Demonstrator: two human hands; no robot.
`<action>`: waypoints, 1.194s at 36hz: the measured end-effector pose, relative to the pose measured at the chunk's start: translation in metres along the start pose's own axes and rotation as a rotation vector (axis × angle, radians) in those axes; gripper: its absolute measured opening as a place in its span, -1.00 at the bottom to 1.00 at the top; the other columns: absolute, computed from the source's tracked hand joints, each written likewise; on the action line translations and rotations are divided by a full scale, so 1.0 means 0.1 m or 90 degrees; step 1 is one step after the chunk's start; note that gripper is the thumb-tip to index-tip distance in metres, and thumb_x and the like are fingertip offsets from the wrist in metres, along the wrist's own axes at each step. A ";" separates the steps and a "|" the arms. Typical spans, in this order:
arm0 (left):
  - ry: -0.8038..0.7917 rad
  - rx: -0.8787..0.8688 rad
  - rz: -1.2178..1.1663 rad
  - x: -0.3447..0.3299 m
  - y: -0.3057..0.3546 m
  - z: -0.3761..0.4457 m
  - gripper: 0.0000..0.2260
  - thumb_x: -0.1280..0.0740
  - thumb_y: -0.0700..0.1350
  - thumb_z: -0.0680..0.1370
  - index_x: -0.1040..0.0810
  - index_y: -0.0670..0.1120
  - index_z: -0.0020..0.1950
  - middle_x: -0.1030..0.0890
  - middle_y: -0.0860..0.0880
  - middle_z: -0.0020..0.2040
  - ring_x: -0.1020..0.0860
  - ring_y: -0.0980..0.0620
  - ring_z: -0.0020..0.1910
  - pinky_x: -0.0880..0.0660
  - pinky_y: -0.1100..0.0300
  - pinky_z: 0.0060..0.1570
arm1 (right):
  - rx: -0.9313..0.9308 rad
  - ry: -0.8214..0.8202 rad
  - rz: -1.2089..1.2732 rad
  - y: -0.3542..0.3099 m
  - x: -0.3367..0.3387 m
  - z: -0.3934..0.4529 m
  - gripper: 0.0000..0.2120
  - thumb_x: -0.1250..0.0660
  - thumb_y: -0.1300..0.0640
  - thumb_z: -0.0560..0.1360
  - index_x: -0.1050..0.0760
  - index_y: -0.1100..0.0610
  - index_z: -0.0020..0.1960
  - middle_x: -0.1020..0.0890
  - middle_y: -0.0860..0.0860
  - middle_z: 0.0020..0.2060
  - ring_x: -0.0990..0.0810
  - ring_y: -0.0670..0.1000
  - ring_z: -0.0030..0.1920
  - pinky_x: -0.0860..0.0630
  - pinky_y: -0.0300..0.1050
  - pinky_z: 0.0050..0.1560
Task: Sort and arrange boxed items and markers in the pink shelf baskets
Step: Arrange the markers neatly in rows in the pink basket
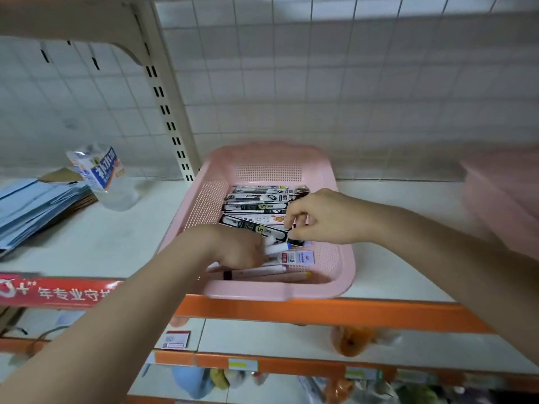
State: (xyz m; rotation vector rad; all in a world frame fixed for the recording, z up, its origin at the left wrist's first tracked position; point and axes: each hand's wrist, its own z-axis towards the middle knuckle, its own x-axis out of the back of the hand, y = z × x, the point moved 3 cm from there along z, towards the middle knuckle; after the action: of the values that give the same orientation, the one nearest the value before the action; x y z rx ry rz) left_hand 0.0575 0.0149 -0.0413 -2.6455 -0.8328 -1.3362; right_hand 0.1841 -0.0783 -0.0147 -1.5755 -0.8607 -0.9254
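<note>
Markers [275, 248] and long boxed items [256, 206] share one pink basket [344, 275] at the centre of the frame, on a white shelf [393, 284] with an orange front edge. Fingers of the right hand [323, 218] curl down and pinch the right end of a dark box [256, 227] lying askew, probably to swing it parallel with the row stacked toward the basket's far wall. The left hand [233, 247], lower and to the left, is curled around a small bunch of white markers, seemingly gathering them so they lie together along the near side; how many it holds I cannot tell. More markers lie loose beneath it by the near rim. Boxes toward the back and markers toward the front looks like the intended split. Outward, a second pink basket [507, 199] blurs at the right edge, and blue packets [35, 211] and a clear bottle [108, 182] sit at left.
</note>
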 end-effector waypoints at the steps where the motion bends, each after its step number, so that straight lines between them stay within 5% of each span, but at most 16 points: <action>1: 0.006 -0.005 -0.008 -0.01 -0.02 0.01 -0.82 -0.13 -0.14 0.61 -0.47 -0.19 -0.06 -0.27 0.08 0.14 -0.46 -0.17 -0.18 -0.32 0.09 -0.23 | -0.001 -0.005 -0.004 -0.01 -0.01 0.00 -0.88 -0.34 0.04 0.51 -0.59 -0.01 0.03 -0.64 -0.11 -0.12 -0.56 -0.18 -0.15 -0.47 -0.27 -0.16; 2: 0.019 -0.005 -0.025 0.00 -0.04 0.01 -0.84 -0.15 -0.13 0.59 -0.43 -0.15 -0.13 -0.30 0.06 -0.26 -0.41 -0.13 -0.27 -0.30 0.10 -0.27 | -0.002 -0.009 -0.010 -0.01 -0.02 0.01 -0.90 -0.34 0.05 0.51 -0.59 0.00 0.00 -0.65 -0.10 -0.13 -0.58 -0.15 -0.13 -0.50 -0.22 -0.13; 8: 0.134 0.017 -0.160 0.13 -0.26 -0.08 -0.85 -0.22 -0.14 0.57 -0.34 -0.10 -0.18 -0.49 -0.05 -0.26 -0.45 -0.02 -0.31 -0.40 0.13 -0.25 | -0.018 -0.039 -0.052 -0.11 -0.12 0.09 -0.69 -0.41 0.05 0.47 -0.51 0.08 0.19 -0.66 -0.05 -0.03 -0.59 -0.02 -0.03 -0.54 -0.02 0.03; 11: 0.203 0.018 -0.202 0.25 -0.36 -0.21 -0.85 -0.24 -0.16 0.57 -0.34 -0.13 -0.17 -0.50 -0.08 -0.30 -0.46 -0.01 -0.40 -0.43 0.13 -0.29 | -0.018 -0.015 -0.046 -0.19 -0.17 0.17 -0.69 -0.47 -0.03 0.41 -0.53 0.05 0.09 -0.63 -0.05 -0.02 -0.58 -0.02 -0.01 -0.54 -0.03 0.04; 14: 0.339 0.022 -0.242 0.38 -0.47 -0.33 -0.84 -0.26 -0.17 0.56 -0.33 -0.05 -0.19 -0.47 -0.02 -0.41 -0.43 0.08 -0.59 -0.38 0.23 -0.49 | 0.013 -0.103 -0.034 -0.31 -0.32 0.21 -0.69 -0.48 -0.01 0.40 -0.53 0.06 0.08 -0.62 -0.03 0.01 -0.57 0.00 0.01 -0.53 -0.03 0.06; 17: 0.416 0.012 -0.303 0.42 -0.55 -0.37 -0.85 -0.27 -0.21 0.53 -0.34 -0.12 -0.19 -0.46 -0.03 -0.45 -0.45 -0.06 -0.57 -0.38 0.17 -0.50 | 0.024 -0.218 -0.013 -0.43 -0.53 0.24 -0.60 -0.34 0.23 0.48 -0.45 0.06 0.29 -0.56 0.01 0.18 -0.58 0.06 0.08 -0.55 0.02 0.12; 23: 0.429 0.013 -0.337 0.36 -0.59 -0.39 -0.82 -0.28 -0.20 0.54 -0.33 -0.13 -0.22 -0.44 -0.07 -0.43 -0.41 -0.08 -0.54 -0.33 0.22 -0.54 | 0.036 -0.266 -0.133 -0.51 -0.59 0.36 -0.52 -0.18 0.38 0.44 -0.37 0.08 0.31 -0.50 0.08 0.17 -0.53 0.13 0.03 -0.55 0.03 -0.03; 28: 0.424 0.019 -0.351 0.33 -0.63 -0.41 -0.82 -0.28 -0.21 0.53 -0.32 -0.14 -0.22 -0.49 -0.15 -0.37 -0.42 -0.09 -0.52 -0.36 0.17 -0.51 | 0.035 -0.257 -0.204 -0.55 -0.66 0.35 -0.59 -0.06 0.40 0.54 -0.24 0.21 0.37 -0.41 0.07 -0.13 -0.32 -0.01 -0.32 -0.19 -0.11 -0.42; 32: 0.426 0.025 -0.362 0.34 -0.66 -0.43 -0.83 -0.29 -0.21 0.53 -0.32 -0.15 -0.21 -0.48 -0.17 -0.34 -0.43 -0.10 -0.51 -0.36 0.14 -0.49 | 0.061 -0.250 -0.218 -0.58 -0.66 0.33 -0.65 -0.05 0.38 0.58 -0.28 0.27 0.35 -0.46 0.19 0.08 -0.30 -0.05 -0.31 -0.20 -0.24 -0.44; 35: 0.429 0.027 -0.367 0.33 -0.68 -0.43 -0.84 -0.28 -0.21 0.52 -0.33 -0.16 -0.20 -0.48 -0.16 -0.35 -0.44 -0.11 -0.52 -0.36 0.14 -0.49 | 0.058 -0.262 -0.223 -0.61 -0.65 0.32 -0.64 -0.06 0.35 0.60 -0.27 0.29 0.40 -0.44 0.13 0.00 -0.37 -0.12 -0.25 -0.26 -0.42 -0.48; 38: 0.433 0.032 -0.373 0.31 -0.69 -0.42 -0.83 -0.29 -0.18 0.54 -0.33 -0.16 -0.19 -0.45 -0.13 -0.39 -0.43 -0.10 -0.55 -0.35 0.17 -0.52 | 0.052 -0.258 -0.218 -0.60 -0.68 0.33 -0.68 -0.09 0.27 0.62 -0.29 0.26 0.37 -0.38 -0.01 -0.20 -0.21 -0.16 -0.35 -0.15 -0.28 -0.48; 43: 0.471 0.048 -0.393 0.32 -0.67 -0.37 -0.72 -0.33 -0.01 0.54 -0.35 -0.14 -0.24 -0.37 -0.04 -0.42 -0.32 0.02 -0.52 -0.27 0.21 -0.50 | 0.042 -0.185 -0.171 -0.55 -0.50 0.31 -0.68 -0.15 0.04 0.62 -0.33 0.10 0.34 -0.42 0.03 -0.24 -0.43 0.11 -0.16 -0.32 -0.06 -0.22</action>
State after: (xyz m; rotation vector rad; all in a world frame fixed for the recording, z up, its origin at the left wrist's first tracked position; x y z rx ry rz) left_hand 0.0127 0.0753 -0.0061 -1.6210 -1.5420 -2.1291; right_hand 0.1176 -0.0416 -0.0400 -1.5849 -1.3195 -0.8543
